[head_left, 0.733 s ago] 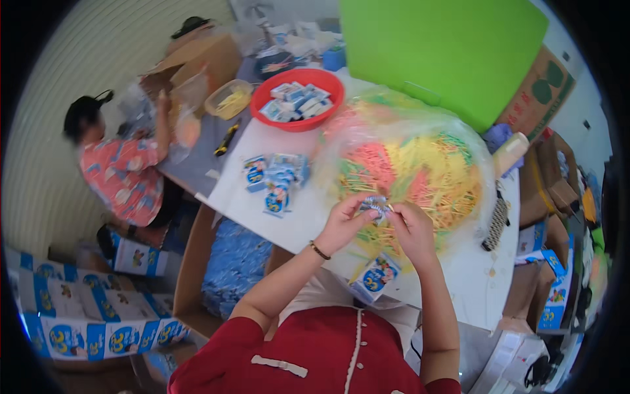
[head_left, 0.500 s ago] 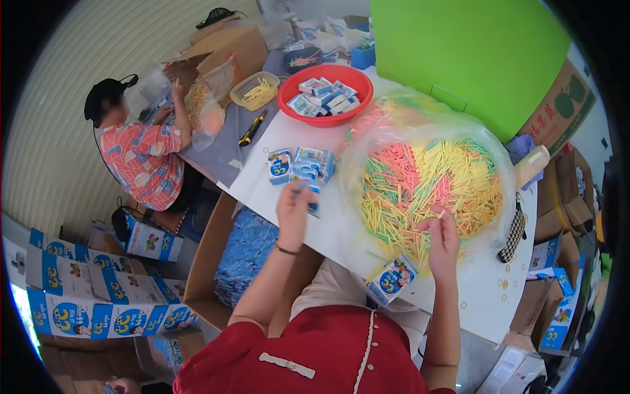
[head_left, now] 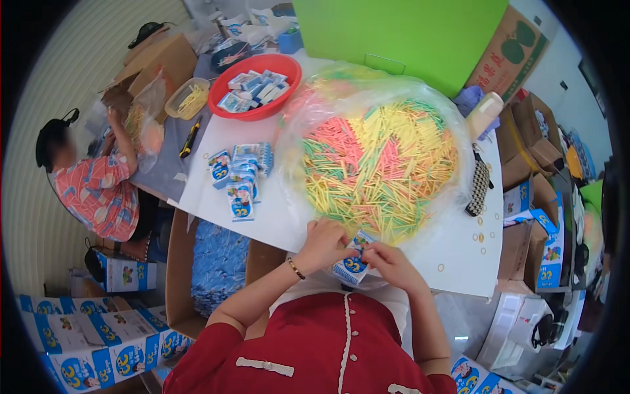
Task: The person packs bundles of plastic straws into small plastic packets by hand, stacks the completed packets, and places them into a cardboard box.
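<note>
A small blue-and-white box (head_left: 352, 268) stands tilted at the table's front edge, just before my body. My left hand (head_left: 323, 245) is at its upper left side, fingers bent and thumb tip against the box. My right hand (head_left: 392, 264) pinches its upper right side. The fingers partly cover the top of the box. Right behind my hands lies a large clear plastic bag (head_left: 289, 180), open and full of thin pink, yellow and green sticks (head_left: 380, 171). Several similar small boxes (head_left: 241, 200) lie in a loose pile on the table to the left.
A red basin (head_left: 216, 108) of small boxes stands at the back left, near a yellow utility knife (head_left: 190, 138). A green panel (head_left: 394, 39) rises behind the bag. A carton of blue wrappers (head_left: 220, 266) stands left of me. Another person (head_left: 98, 190) works at the far left.
My left hand has let go of a small box at the pile and come over to the box before me. My right hand has come down from the sticks to that box. The view has swung right.
</note>
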Motion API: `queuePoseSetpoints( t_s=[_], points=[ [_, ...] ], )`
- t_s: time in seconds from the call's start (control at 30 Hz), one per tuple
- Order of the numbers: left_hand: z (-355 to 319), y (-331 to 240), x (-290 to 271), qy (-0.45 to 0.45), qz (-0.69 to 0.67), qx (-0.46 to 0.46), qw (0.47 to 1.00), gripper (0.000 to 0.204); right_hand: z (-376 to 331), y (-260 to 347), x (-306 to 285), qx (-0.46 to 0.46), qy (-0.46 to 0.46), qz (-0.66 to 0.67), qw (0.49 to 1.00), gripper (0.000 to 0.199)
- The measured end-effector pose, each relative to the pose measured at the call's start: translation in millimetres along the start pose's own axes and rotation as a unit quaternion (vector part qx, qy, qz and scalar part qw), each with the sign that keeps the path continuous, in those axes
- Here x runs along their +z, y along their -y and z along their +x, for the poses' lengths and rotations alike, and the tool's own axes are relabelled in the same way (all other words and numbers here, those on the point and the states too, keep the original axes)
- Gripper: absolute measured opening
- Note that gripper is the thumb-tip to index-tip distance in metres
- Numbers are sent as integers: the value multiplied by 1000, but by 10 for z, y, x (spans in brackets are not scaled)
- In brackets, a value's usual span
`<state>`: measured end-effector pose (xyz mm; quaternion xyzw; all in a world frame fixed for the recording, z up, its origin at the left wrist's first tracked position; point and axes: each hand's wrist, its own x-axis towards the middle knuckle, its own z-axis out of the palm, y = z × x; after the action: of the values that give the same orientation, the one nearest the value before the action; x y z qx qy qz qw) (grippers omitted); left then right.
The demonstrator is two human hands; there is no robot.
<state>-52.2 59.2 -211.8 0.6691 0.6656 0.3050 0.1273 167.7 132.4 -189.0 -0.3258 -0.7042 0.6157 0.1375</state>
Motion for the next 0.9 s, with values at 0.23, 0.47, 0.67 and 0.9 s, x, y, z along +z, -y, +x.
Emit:
queuePoseSetpoints(
  t_s=[0.23,0.47,0.67,0.9],
  points=[
    [136,-86,267,45,-13,27,999,13,39,-191,-167,23,48,34,998,21],
    [308,-52,56,-136,-521,-249,805,6,124,29,-270,103,58,36,992,22],
    [356,65,-264,-108,-738,-272,608,20,843,414,-680,-207,-215,-263,917,14],
    [166,-26,-425,-14,-777,-319,543,32,1938,982,-1011,-270,-168,-617,720,24]
  ],
)
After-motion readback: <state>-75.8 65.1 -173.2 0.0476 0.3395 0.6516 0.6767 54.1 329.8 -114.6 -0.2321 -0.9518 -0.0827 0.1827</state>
